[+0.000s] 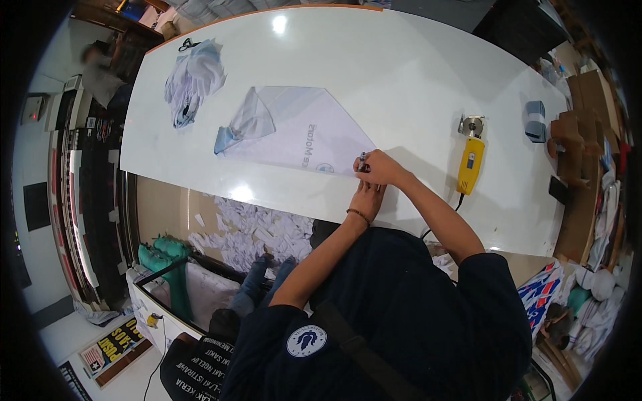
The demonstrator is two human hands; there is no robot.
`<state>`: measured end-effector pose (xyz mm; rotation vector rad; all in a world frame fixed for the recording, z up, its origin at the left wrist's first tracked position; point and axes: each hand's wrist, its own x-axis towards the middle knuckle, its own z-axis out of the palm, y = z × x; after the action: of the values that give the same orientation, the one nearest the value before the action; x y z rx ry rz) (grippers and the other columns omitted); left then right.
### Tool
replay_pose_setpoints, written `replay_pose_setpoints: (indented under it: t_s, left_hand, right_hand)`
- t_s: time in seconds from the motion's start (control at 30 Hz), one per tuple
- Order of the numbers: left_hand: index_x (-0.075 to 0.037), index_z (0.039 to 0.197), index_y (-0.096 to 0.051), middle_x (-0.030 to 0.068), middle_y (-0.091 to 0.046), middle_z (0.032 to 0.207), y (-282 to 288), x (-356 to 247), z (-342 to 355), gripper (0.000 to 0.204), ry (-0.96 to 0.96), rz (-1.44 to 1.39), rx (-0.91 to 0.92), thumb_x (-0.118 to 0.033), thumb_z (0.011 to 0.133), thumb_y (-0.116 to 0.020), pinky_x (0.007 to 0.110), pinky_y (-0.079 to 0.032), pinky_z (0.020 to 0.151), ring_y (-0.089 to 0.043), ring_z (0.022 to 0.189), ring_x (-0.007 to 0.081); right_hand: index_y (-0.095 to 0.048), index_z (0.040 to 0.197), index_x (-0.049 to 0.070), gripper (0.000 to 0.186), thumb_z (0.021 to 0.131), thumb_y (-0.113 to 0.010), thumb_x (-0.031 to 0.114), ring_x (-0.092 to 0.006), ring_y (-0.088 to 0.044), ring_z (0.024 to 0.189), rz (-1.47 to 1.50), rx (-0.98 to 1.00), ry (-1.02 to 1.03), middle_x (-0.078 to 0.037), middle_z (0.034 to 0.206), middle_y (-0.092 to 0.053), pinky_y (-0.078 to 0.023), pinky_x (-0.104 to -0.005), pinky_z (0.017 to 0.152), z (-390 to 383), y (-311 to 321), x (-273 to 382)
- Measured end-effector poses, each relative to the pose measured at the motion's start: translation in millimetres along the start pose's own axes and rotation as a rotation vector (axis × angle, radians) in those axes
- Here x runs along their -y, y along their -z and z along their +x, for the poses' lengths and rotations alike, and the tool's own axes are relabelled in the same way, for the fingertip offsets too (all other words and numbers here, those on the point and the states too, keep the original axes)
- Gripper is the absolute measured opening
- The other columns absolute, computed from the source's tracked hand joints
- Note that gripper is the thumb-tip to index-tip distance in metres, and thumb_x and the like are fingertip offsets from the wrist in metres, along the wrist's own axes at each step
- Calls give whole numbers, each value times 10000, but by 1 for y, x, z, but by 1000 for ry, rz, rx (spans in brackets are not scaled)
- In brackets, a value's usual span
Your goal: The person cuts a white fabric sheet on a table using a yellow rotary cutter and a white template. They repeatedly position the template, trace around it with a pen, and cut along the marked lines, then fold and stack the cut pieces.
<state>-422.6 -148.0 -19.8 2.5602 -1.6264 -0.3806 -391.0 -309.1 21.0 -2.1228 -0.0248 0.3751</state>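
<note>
A pale lavender printed fabric piece [334, 120] lies on the white table [441, 67], a bluish crumpled fold [254, 117] on its left part. At its lower right corner my right hand [381, 167] is closed around a small dark and metal object [363, 160], too small to identify. My left hand [366, 194] is just below, close against the right one at the corner; its fingers are mostly hidden. Farther right lies a yellow electric rotary cutter [471, 164] with its cord running toward the near edge.
Top left are fabric strips [194, 80] with black scissors [189, 44]; a blue folded bundle [535, 120] is at right. Fabric scraps [234, 220] cover the floor below. Another person's jeans-clad legs [254, 287] show lower left; a person [103, 80] stands beyond the table's left end.
</note>
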Motion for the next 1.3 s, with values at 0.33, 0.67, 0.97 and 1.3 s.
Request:
replay_pose_setpoints:
  t_s: [0.33,0.67,0.97,1.3]
  left_hand:
    - [29,1412,-457,249,-397,1473,-3,0,3,599,5,-85,-155,-19,825,-565,467,-363,1159,-367,1391,465]
    - [27,1304,-516,235,-491,1383,7,2,14,441,-7,-50,-189,-81,877,-542,453,-495,1016,-470,1303,410]
    - [72,1283,-556,200,-594,1218,9,22,29,437,-208,166,-214,-135,898,-571,372,-556,864,-573,1100,313]
    - [50,1116,-606,164,-634,1020,27,39,37,287,-456,182,-298,-116,882,-594,336,-554,790,-617,944,263]
  right_hand:
    - [-711,896,37,159,791,-703,155,-274,-689,753,-9,-357,-122,-146,857,-691,-549,-377,709,-4,7,-20]
    - [-721,911,41,195,835,-738,219,-308,-692,800,44,-579,-232,-151,888,-706,-548,-405,754,-87,56,-53]
    - [-712,1077,32,286,876,-752,231,-214,-693,789,-62,-1212,-787,-148,860,-728,-543,-340,731,-251,144,-156]
    - [-670,1163,23,506,827,-774,388,-389,-687,986,-450,-1264,-1054,-213,1007,-715,-544,-471,873,-280,125,-227]
